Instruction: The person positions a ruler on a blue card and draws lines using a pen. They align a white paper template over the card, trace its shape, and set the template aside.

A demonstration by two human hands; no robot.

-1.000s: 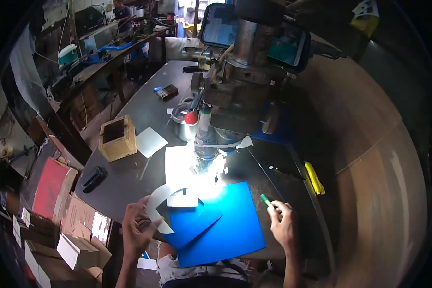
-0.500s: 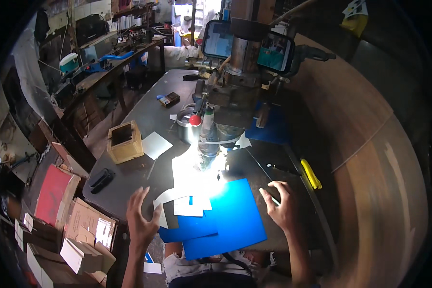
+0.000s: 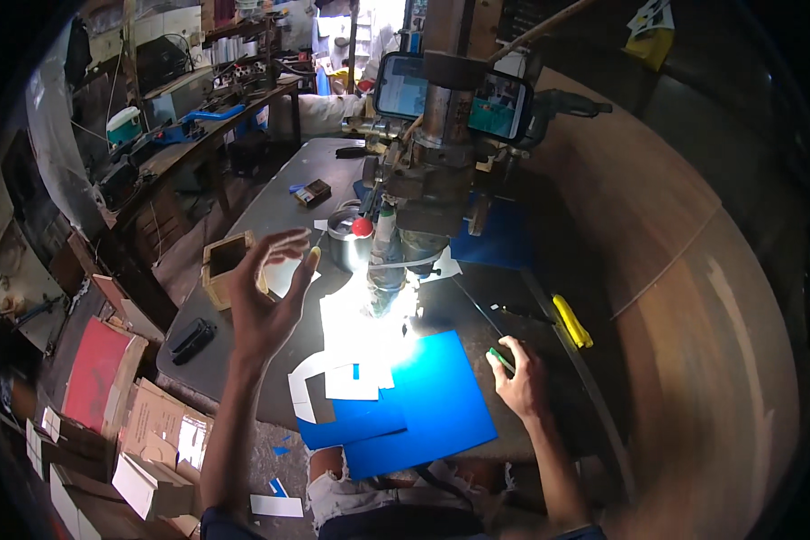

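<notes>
My left hand [image 3: 274, 283] is raised over the left of the table, fingers and thumb apart, holding nothing. Behind it, partly covered, are a small wooden box [image 3: 213, 281] and a white card [image 3: 283, 280]. To the right, my right hand [image 3: 524, 385] is closed round a slim green object [image 3: 502, 361], mostly hidden by the fingers. Between my hands lie blue sheets [image 3: 445, 405], overlapping at the table's near edge. White cut paper pieces [image 3: 308, 387] rest on and beside them, washed out by a bright lamp.
A metal machine column [image 3: 434, 189] with two phones [image 3: 498, 106] mounted on it stands mid-table. A metal pot [image 3: 344, 243] with a red ball sits beside it. A yellow cutter [image 3: 571, 321] lies at right, a black stapler-like object [image 3: 192, 340] at left. Cardboard boxes [image 3: 157, 423] stand lower left.
My left hand has risen away from the paper toward the wooden box. My right hand has stayed near its place, turning so the green object shows more. The view has shifted slightly.
</notes>
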